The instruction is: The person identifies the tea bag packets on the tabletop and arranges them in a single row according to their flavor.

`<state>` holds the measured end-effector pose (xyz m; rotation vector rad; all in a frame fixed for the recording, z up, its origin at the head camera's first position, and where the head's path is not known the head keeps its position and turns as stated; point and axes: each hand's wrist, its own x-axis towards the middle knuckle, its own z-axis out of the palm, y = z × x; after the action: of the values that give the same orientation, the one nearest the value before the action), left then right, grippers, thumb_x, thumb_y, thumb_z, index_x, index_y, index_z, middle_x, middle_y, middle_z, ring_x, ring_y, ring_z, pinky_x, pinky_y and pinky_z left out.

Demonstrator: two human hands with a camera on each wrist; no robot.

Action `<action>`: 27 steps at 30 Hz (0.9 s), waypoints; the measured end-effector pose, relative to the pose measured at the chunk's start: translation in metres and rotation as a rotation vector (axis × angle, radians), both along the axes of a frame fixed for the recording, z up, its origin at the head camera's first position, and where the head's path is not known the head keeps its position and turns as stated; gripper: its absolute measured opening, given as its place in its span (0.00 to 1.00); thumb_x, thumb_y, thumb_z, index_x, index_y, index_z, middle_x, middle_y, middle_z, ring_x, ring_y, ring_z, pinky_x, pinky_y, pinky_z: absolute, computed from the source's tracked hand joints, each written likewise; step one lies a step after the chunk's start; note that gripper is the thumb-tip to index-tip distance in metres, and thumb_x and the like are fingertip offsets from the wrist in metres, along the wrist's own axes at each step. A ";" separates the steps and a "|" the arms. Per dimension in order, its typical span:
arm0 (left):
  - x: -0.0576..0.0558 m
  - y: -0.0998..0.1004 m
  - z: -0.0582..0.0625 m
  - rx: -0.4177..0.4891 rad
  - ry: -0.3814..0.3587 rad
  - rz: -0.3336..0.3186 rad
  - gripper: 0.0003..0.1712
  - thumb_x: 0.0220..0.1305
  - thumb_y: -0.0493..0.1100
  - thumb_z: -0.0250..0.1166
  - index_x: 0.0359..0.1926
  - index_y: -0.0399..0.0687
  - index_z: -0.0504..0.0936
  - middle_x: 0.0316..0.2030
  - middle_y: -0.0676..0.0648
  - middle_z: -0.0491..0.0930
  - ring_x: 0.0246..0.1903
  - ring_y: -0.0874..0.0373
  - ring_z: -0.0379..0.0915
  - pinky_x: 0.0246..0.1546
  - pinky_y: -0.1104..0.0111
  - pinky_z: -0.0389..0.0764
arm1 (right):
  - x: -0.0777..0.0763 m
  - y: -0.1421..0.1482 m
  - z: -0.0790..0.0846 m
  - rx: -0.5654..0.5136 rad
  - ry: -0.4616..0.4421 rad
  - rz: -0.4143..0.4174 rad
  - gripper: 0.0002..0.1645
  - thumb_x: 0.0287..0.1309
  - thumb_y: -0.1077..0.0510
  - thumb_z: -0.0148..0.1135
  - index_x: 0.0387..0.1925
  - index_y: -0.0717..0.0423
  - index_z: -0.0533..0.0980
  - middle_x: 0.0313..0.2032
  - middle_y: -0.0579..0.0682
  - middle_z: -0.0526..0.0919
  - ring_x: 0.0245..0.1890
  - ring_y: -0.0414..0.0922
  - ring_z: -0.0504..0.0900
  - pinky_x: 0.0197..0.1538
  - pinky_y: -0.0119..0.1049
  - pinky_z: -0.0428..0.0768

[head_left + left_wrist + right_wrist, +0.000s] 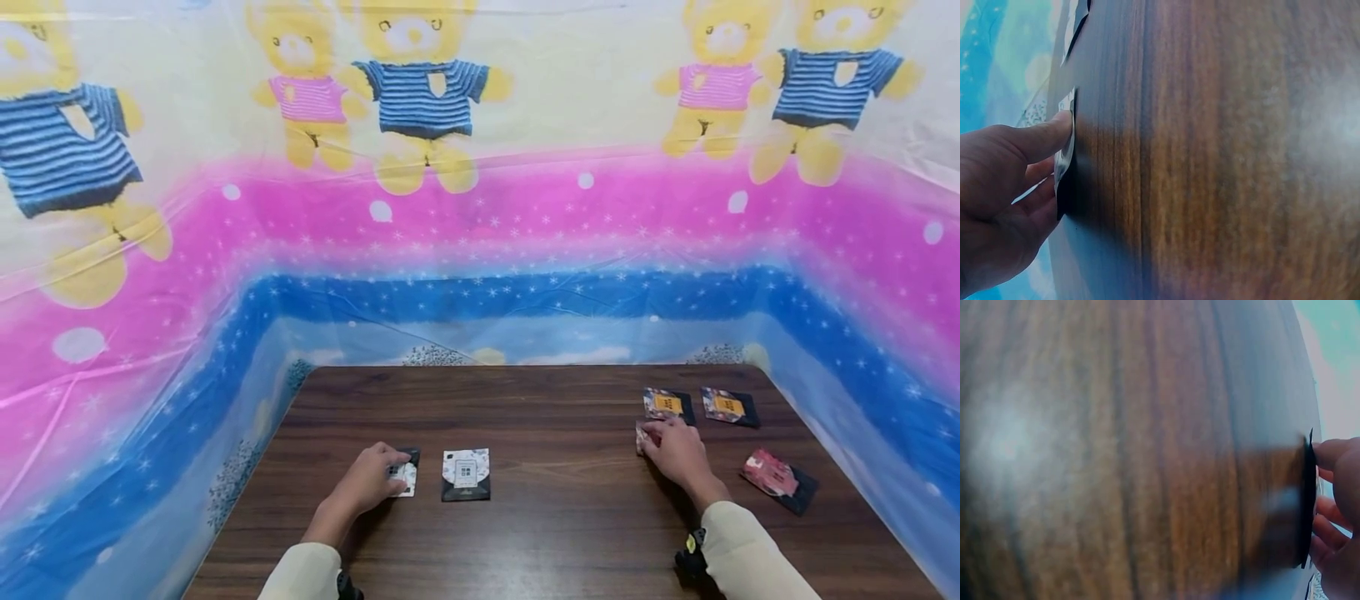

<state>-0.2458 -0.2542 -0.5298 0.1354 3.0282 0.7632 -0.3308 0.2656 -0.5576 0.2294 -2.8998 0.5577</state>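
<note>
On the left side of the table, my left hand (371,475) holds a small flat black-and-white sachet (407,475) between thumb and fingers. In the left wrist view this sachet (1067,150) sits close over the wood, thumb on its near end. A matching black-and-white sachet (466,475) lies just to its right. Over on the right, my right hand (677,450) grips another flat sachet (640,439), mostly hidden under the fingers. Its dark side (1307,506) shows in the right wrist view, at the tabletop, thumb and fingers spread along it.
Two sachets with orange labels, one (666,403) just beyond my right hand and one (729,407) beside it, lie at the back right. A red-and-black sachet (780,479) lies right of my right forearm. A teddy-bear-print curtain (480,217) surrounds the brown table (555,533).
</note>
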 end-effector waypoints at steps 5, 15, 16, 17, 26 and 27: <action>0.000 0.000 0.002 0.006 -0.014 0.015 0.23 0.60 0.39 0.75 0.58 0.46 0.86 0.51 0.43 0.79 0.55 0.45 0.75 0.59 0.47 0.77 | -0.001 -0.002 0.000 -0.010 -0.007 -0.007 0.23 0.65 0.53 0.66 0.58 0.58 0.81 0.54 0.69 0.78 0.49 0.65 0.75 0.49 0.63 0.75; 0.001 0.000 0.002 -0.004 -0.009 0.007 0.24 0.59 0.40 0.75 0.58 0.46 0.85 0.51 0.43 0.79 0.55 0.44 0.75 0.59 0.46 0.77 | 0.002 -0.007 -0.005 -0.017 -0.071 -0.037 0.25 0.65 0.52 0.66 0.61 0.57 0.80 0.56 0.68 0.76 0.50 0.65 0.74 0.52 0.63 0.73; 0.001 0.000 0.001 -0.004 -0.010 0.006 0.24 0.59 0.40 0.75 0.58 0.46 0.85 0.51 0.43 0.79 0.55 0.44 0.75 0.58 0.46 0.77 | 0.003 -0.008 -0.006 -0.015 -0.073 -0.038 0.25 0.65 0.52 0.66 0.61 0.57 0.80 0.56 0.68 0.76 0.50 0.65 0.74 0.52 0.63 0.73; 0.001 0.000 0.001 -0.003 -0.010 0.005 0.24 0.59 0.40 0.75 0.58 0.46 0.85 0.52 0.43 0.79 0.55 0.44 0.75 0.58 0.46 0.77 | 0.004 -0.008 -0.006 -0.012 -0.074 -0.040 0.25 0.65 0.52 0.66 0.61 0.57 0.80 0.56 0.68 0.76 0.50 0.65 0.74 0.52 0.63 0.73; -0.001 -0.001 -0.002 0.006 -0.028 0.006 0.24 0.61 0.40 0.74 0.59 0.47 0.85 0.52 0.43 0.79 0.56 0.45 0.74 0.58 0.46 0.77 | 0.012 -0.018 -0.004 0.004 -0.062 -0.028 0.24 0.64 0.52 0.66 0.59 0.57 0.80 0.54 0.68 0.77 0.49 0.64 0.75 0.48 0.61 0.75; -0.001 -0.001 -0.002 0.004 -0.030 0.005 0.24 0.61 0.40 0.74 0.59 0.47 0.85 0.52 0.43 0.79 0.56 0.45 0.74 0.58 0.46 0.77 | 0.013 -0.020 -0.004 0.003 -0.064 -0.028 0.24 0.64 0.52 0.67 0.59 0.57 0.80 0.54 0.67 0.77 0.48 0.63 0.75 0.48 0.61 0.75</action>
<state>-0.2468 -0.2551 -0.5314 0.1155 3.0003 0.7646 -0.3177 0.2458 -0.5613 0.1735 -2.9607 0.5656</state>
